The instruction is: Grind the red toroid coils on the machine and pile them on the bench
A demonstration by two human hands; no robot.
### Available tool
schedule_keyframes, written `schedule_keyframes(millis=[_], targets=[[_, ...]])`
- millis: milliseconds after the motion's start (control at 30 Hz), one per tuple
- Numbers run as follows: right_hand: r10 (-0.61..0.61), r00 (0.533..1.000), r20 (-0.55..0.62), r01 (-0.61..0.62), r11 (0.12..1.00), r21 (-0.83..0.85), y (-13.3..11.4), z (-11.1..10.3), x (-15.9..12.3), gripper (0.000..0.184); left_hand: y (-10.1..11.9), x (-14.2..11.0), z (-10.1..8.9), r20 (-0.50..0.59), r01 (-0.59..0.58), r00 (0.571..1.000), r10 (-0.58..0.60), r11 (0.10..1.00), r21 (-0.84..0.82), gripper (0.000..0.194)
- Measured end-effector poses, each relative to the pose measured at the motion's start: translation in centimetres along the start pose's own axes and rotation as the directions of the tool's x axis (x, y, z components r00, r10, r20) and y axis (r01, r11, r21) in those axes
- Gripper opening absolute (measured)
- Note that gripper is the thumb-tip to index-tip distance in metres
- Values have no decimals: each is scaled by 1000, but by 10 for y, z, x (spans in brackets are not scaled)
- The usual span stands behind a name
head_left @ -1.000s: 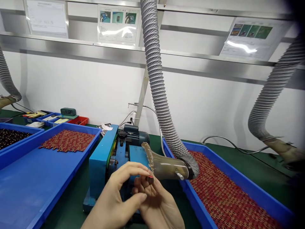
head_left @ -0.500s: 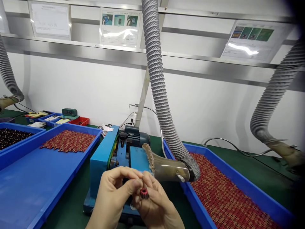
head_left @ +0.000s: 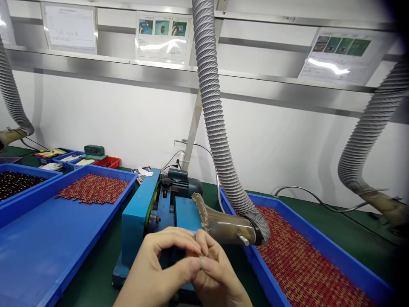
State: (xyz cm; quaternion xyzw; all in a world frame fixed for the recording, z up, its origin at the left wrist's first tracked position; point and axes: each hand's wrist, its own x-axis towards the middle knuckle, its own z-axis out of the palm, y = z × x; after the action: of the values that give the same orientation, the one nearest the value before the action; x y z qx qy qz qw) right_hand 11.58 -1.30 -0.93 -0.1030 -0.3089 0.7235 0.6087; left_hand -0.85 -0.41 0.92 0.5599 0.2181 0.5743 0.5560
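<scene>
My left hand (head_left: 159,268) and my right hand (head_left: 214,273) meet fingertip to fingertip low in the middle of the view, just in front of the blue machine (head_left: 153,217). Both are closed in a pinch around something small that the fingers hide. Right behind the hands, the funnel-shaped nozzle (head_left: 220,224) of a grey ribbed suction hose (head_left: 211,106) lies against the machine. A blue tray (head_left: 319,243) packed with small red rings is at my right. Another blue tray (head_left: 47,238) at my left holds a patch of red rings (head_left: 94,188) at its far end.
A third blue tray (head_left: 12,181) with dark parts sits at far left, with small bins and a green clock (head_left: 93,150) behind it. A second hose (head_left: 367,140) hangs at right over a grey cable (head_left: 313,196). Instruction sheets (head_left: 162,32) hang on the metal rail above.
The small red ring that showed between my fingertips is now covered by them. Both hands have closed tighter together in front of the machine.
</scene>
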Motion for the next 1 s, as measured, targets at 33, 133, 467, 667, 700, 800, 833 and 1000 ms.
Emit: schedule_keyframes(millis=[33, 133, 467, 667, 700, 800, 833, 1000], targets=[[6, 1000, 5, -6, 1000, -7, 0, 0, 0, 28, -1, 0, 1, -24, 17, 1000, -17, 1000, -8, 8], [34, 999, 13, -34, 998, -49, 1, -3, 0, 29, -1, 2, 0, -74, 88, 993, -89, 996, -19, 9], [45, 999, 23, -44, 999, -31, 1, -7, 1, 22, 4, 3, 0, -92, 98, 991, -97, 995, 7, 13], [90, 996, -1, -90, 996, 0, -3, 0, 1, 21, 2, 2, -1, -48, 166, 984, -172, 980, -109, 10], [94, 996, -1, -94, 996, 6, -3, 0, 1, 21, 1, 2, -2, -48, 164, 984, -170, 981, -98, 11], [82, 997, 9, -82, 996, 25, -2, -1, 2, 20, -2, 0, -4, -120, 45, 992, -40, 998, 42, 8], [74, 997, 12, -74, 997, 24, -2, -1, 2, 20, -4, -1, -5, -165, -22, 986, 39, 994, 104, 10], [10, 1000, 3, -10, 996, -91, -5, 1, 2, 19, -10, -7, -6, -448, -265, 815, 367, 924, 274, 7]])
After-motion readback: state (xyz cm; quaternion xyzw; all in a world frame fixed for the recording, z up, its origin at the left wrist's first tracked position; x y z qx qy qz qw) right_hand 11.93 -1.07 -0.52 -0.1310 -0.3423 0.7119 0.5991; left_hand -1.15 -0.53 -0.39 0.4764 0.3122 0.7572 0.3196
